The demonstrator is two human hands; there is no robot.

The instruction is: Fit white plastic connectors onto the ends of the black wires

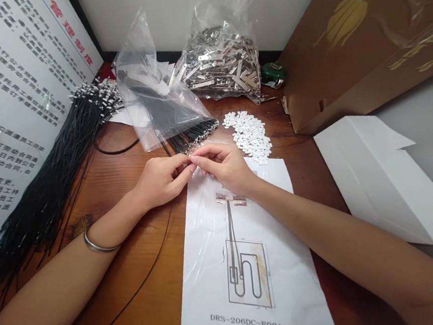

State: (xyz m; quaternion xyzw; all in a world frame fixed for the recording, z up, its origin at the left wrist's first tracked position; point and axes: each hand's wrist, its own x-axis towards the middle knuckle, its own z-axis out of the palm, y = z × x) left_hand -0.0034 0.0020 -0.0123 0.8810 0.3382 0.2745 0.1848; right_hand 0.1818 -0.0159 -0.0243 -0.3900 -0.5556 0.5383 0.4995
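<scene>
My left hand [168, 178] is closed in a pinch, its thumb and forefinger tips meeting those of my right hand. A thin black wire [155, 264] runs from under my left hand down across the table to the front edge. My right hand [226, 166] is pinched too, above the top of a printed drawing sheet [208, 289]. Whatever lies between its fingertips is too small and covered to make out. Just beyond the fingers lie the metal-tipped ends of a bundle of black wires [187, 137], partly inside a clear plastic bag [134, 83]. Small white connector housings [252, 134] lie heaped right of my right hand.
A large bundle of black wires with white ends [50, 172] lies at the left, against a printed board [7, 74]. Behind stands a clear bag of metal strips [219, 63], with a green object [272, 75] beside it. A brown box [364, 33] and folded white card [384, 178] are at the right.
</scene>
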